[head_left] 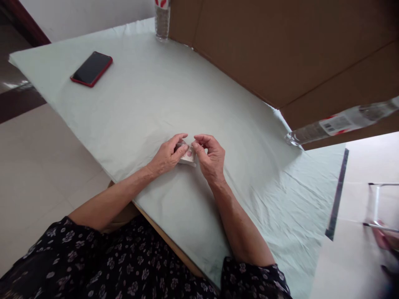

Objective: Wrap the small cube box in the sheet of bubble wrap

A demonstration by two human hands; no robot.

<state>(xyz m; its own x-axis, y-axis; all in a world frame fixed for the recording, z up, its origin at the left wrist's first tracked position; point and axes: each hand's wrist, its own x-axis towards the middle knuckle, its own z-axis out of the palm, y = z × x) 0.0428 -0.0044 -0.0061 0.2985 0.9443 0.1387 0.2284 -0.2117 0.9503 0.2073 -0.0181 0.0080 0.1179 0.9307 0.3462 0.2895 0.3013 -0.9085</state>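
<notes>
A small pale box point(188, 157) with a pinkish mark lies low over the cloth-covered table, between my two hands. My left hand point(170, 154) is closed on the box from its left side, the thumb across its top. At the box's right edge, my right hand point(209, 155) has its thumb and forefinger curled near each other at the upper right corner; whether they pinch anything is too small to tell. The fingers partly hide the box.
A phone point(92, 68) in a red case lies at the upper left of the table point(131, 95). A large brown cardboard panel point(249, 50) stands at the back right, with one clear bottle point(162, 23) at its left end and another point(336, 124) at its right.
</notes>
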